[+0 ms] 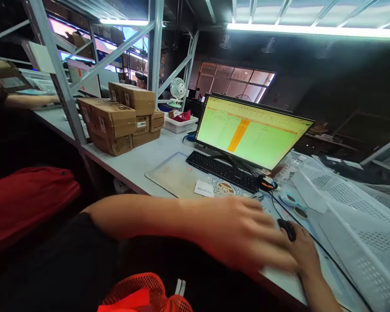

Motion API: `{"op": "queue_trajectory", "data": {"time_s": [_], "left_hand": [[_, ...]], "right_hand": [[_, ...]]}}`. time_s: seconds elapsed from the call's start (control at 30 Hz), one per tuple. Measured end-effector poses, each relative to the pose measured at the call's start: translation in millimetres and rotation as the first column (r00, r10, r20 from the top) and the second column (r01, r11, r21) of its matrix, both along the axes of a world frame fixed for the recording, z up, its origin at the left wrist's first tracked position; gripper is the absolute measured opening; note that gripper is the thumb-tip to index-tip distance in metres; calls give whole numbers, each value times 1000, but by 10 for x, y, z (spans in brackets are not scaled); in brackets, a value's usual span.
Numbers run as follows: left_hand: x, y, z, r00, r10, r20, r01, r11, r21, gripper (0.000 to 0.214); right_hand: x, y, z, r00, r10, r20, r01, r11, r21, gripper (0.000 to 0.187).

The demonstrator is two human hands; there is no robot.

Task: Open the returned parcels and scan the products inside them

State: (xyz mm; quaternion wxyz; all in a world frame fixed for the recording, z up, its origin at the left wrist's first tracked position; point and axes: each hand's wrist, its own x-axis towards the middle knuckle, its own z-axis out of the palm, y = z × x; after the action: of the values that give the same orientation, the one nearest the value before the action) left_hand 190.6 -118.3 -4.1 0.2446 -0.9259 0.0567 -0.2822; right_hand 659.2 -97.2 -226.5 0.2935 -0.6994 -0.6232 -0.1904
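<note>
My left hand (243,232) reaches across the front of the desk with its fingers stretched out, smeared by motion, and nothing shows in it. Its fingertips overlap my right wrist in this view; whether they touch I cannot tell. My right hand (303,249) rests around a black computer mouse (286,229) on the desk. Beyond the hands are a black keyboard (222,171) and a monitor (251,132) showing a spreadsheet with an orange column. A small white paper slip (204,189) lies on the desk mat (169,174).
Cardboard boxes (108,119) are stacked at the desk's left, beside a metal rack post (156,47). White perforated baskets (360,216) crowd the right side. A white basket (178,125) and small fan (177,89) stand behind. Another person's arm (32,102) shows at far left.
</note>
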Motion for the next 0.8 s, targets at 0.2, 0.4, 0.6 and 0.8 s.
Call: {"op": "queue_trajectory", "data": {"time_s": [0.2, 0.4, 0.6, 0.8], "left_hand": [[-25, 1415, -1307, 868, 466, -174, -450, 585, -675, 55], [-45, 1607, -1924, 805, 511, -300, -546, 443, -711, 43], [152, 1668, -1782, 772, 542, -331, -602, 458, -655, 21], [-210, 1609, -1557, 799, 569, -197, -467, 379, -799, 21]], "right_hand": [[-45, -9, 31, 995, -72, -73, 70, 997, -32, 54], [-9, -1, -4, 998, -49, -50, 49, 999, 4, 53], [-51, -7, 4, 998, -58, -29, 58, 998, -3, 54], [-86, -49, 108, 995, -67, -77, 70, 997, 32, 55]]}}
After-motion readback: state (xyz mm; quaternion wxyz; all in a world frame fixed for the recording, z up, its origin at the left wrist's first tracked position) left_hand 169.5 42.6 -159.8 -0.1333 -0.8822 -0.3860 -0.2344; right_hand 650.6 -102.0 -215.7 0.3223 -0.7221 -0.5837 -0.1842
